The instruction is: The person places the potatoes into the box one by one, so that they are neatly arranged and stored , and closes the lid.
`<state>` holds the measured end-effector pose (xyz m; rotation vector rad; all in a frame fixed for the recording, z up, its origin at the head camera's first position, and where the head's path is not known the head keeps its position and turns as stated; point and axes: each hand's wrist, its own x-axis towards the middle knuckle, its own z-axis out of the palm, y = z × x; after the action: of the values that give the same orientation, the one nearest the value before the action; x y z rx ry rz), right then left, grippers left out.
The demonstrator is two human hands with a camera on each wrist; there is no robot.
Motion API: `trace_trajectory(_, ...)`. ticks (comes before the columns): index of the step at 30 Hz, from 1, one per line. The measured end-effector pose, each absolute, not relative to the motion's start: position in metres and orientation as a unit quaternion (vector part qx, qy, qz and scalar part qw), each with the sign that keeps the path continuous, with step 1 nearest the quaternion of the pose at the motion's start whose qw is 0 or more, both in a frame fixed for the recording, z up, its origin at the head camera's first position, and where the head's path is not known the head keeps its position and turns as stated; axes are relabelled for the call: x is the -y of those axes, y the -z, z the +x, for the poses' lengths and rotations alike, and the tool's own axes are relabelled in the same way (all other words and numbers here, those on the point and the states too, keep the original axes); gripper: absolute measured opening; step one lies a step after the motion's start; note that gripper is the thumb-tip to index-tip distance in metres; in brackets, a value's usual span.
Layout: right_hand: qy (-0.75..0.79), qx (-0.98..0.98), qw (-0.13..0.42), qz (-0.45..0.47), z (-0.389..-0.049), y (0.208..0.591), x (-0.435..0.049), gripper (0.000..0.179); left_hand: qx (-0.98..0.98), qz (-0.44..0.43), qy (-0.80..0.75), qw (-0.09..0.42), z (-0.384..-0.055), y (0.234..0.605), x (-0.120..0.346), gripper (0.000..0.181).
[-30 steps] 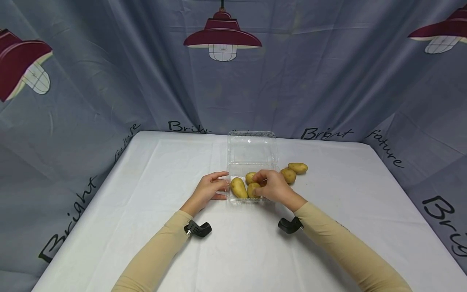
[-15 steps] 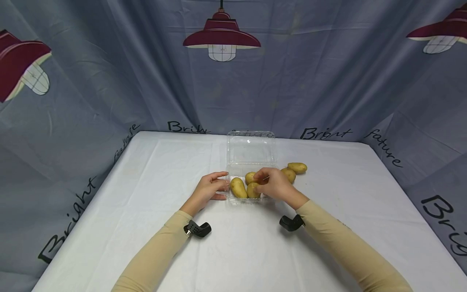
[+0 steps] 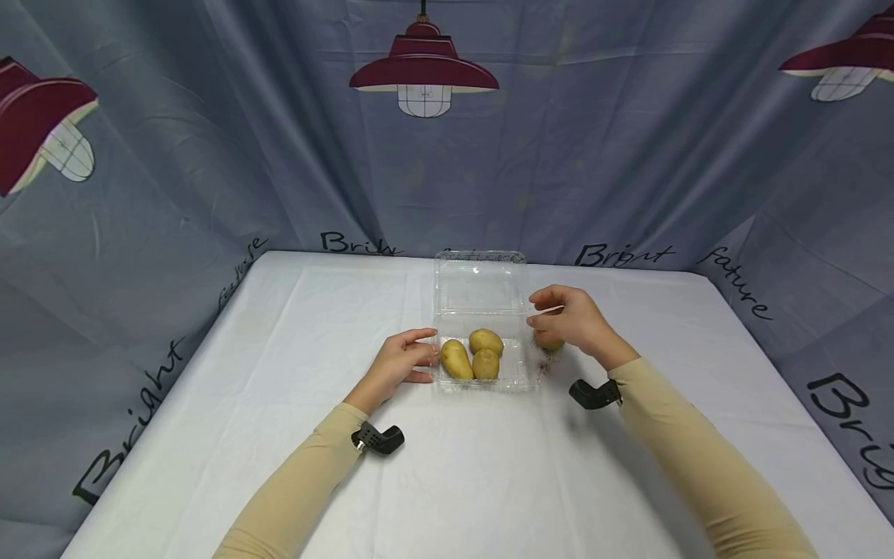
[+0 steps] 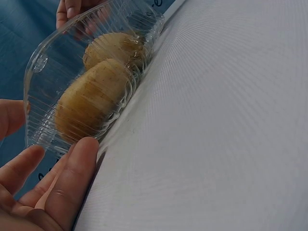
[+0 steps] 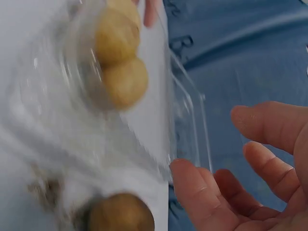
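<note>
Left hand, fingers extended, touches the left wall of a clear container holding three potatoes. Just right of it, a loose potato lies on the white cloth, partly hidden by the right hand, which is empty, fingers parted. Beyond, the container's lid is open, near a blue-grey curtain.

A person's right hand has left the potatoes in a clear container, shifting toward the table's far right corner.
</note>
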<state>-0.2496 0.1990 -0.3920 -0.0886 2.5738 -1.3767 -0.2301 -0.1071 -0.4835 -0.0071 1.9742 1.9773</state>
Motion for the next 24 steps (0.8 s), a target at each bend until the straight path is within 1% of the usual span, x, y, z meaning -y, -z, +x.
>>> trace_trajectory(11,0.453,-0.886,0.102,0.008,-0.271,0.391,-0.238,0.052,-0.698,-0.003,-0.696,0.171,-0.231,0.484,0.107,0.049)
trace_trajectory(24,0.432,-0.897,0.080,0.045,-0.285,0.394,-0.258,0.054,-0.701,-0.001,-0.692,0.171,-0.230,0.483,0.107,0.051)
